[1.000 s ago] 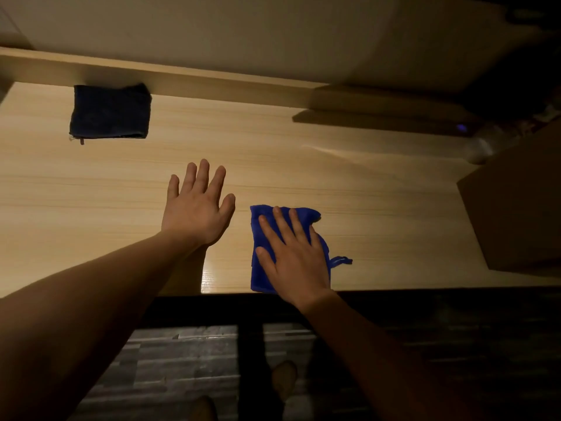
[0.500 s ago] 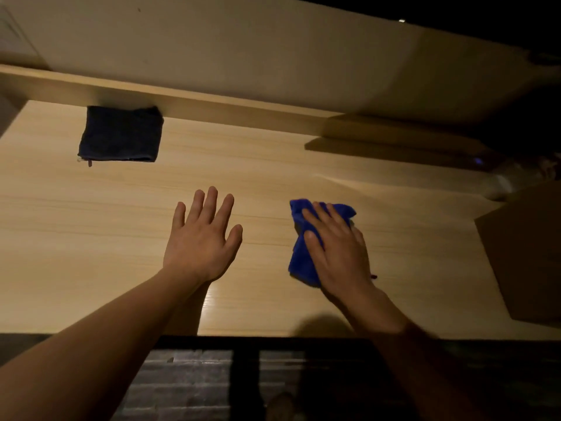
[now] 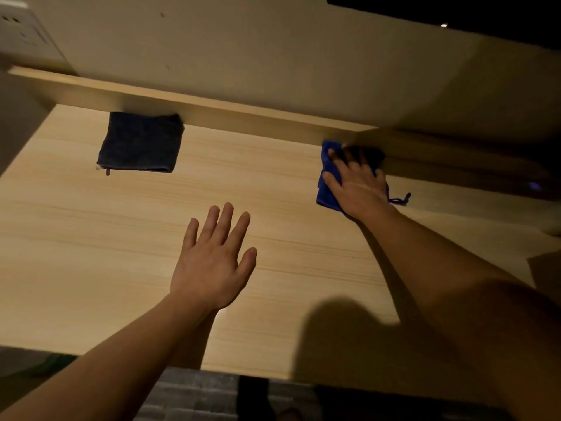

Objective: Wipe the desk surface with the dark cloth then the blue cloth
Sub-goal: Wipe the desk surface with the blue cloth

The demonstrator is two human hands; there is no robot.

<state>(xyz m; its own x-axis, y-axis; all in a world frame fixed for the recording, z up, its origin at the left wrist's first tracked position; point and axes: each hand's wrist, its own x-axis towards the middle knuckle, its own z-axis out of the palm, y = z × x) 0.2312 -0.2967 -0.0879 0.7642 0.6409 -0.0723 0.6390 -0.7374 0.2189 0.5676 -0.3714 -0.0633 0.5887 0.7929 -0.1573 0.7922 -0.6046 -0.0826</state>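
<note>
The blue cloth [image 3: 327, 185] lies crumpled at the back right of the light wooden desk [image 3: 91, 238], up against the raised back ledge. My right hand [image 3: 356, 185] presses flat on top of it, fingers spread, covering most of it; a blue loop sticks out to the right. My left hand [image 3: 214, 259] rests flat and open on the bare desk near the middle, holding nothing. The dark cloth [image 3: 141, 142] lies folded square at the back left, touching the ledge, apart from both hands.
A wooden back ledge [image 3: 243, 117] runs along the wall. A wall socket [image 3: 21, 28] sits at the top left. The desk's right end lies in deep shadow with a brown box edge [image 3: 546, 268]. The desk's front edge is near my forearms, dark floor below.
My right hand has pushed the blue cloth away from the front edge to the back ledge and to the right. My left hand stayed flat on the desk. The dark cloth has not moved.
</note>
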